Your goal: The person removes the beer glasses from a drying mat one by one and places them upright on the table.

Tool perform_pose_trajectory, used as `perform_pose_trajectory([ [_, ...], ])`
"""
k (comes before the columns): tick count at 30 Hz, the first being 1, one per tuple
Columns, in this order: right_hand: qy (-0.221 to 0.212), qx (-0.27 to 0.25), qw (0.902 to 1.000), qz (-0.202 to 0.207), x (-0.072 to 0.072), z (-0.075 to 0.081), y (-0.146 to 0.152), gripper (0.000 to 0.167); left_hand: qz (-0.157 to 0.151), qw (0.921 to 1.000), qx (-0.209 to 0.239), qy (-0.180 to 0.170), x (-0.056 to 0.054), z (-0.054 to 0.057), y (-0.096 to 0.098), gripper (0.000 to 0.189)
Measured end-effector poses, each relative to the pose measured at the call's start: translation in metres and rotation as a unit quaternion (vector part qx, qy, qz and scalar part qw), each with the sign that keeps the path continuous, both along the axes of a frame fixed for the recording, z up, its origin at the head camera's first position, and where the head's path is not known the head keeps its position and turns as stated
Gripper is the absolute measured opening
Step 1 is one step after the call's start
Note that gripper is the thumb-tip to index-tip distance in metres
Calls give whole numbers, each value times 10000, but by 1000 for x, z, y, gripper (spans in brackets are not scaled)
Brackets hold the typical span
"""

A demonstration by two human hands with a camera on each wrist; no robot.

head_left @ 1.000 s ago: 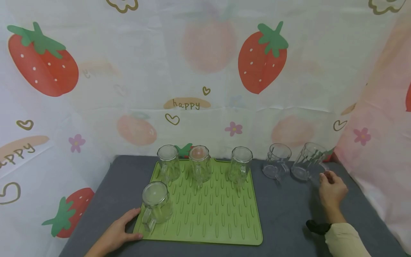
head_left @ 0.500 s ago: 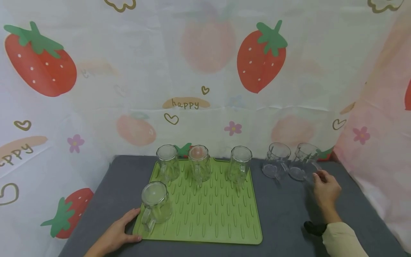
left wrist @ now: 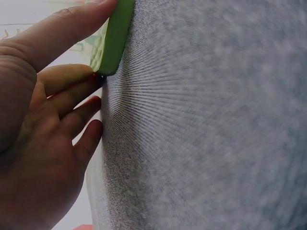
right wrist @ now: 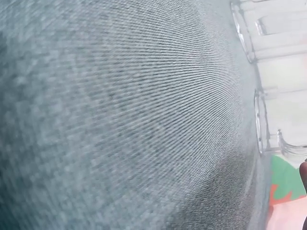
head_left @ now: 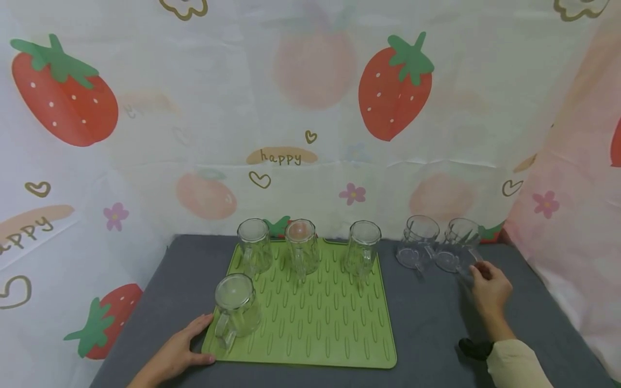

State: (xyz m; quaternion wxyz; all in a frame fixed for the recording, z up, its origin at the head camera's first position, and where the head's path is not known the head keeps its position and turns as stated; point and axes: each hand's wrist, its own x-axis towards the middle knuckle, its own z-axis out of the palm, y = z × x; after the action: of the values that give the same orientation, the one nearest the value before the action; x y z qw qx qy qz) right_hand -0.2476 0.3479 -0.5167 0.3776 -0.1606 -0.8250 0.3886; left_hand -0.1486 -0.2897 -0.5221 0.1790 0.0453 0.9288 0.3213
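Note:
My right hand [head_left: 491, 288] pinches the handle of a clear glass mug [head_left: 457, 245] at the back right of the grey table. That mug stands rim up, close beside a second rim-up glass mug [head_left: 418, 242]. In the right wrist view only a fingertip [right wrist: 304, 176] shows, near the mug's handle [right wrist: 289, 146]. My left hand [head_left: 173, 349] rests at the front left corner of a green ribbed mat [head_left: 315, 323], fingers along its side and thumb at its front edge. Closest to it on the mat is an upside-down glass mug [head_left: 237, 307] with its handle toward me.
Along the mat's back edge stand more upside-down glass mugs: one at left [head_left: 254, 248], one beside it [head_left: 302, 248] and one at right [head_left: 363, 249]. A strawberry-print cloth [head_left: 310, 108] hangs right behind the grey table [head_left: 432, 334].
My right hand has moved slightly left with the glass mug, which has shifted toward the mug beside it and stands straighter. The left hand and the mat have stayed put.

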Motion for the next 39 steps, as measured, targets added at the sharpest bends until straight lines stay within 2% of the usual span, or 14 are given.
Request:
perform_pose_trajectory([
  [7,-110,-104,9999,-17,2,-1,1,17,80,10000,41,-28,1,-1,0,100],
  [17,-111,-207,9997,-42,8,5,-1,22,88,10000,-1,-4,1,0,1,99],
  [26,-38,-96,9999,-77,19,25,-6,31,89,9999,-93,-30,-1,0,2,97],
  [32,-79,-318,9992,-241,25,40,-12,34,90,9999,-101,-41,-1,0,2,96],
  [39,-96,-219,9997,-29,30,61,-27,36,96,9999,-66,-11,-1,0,3,96],
])
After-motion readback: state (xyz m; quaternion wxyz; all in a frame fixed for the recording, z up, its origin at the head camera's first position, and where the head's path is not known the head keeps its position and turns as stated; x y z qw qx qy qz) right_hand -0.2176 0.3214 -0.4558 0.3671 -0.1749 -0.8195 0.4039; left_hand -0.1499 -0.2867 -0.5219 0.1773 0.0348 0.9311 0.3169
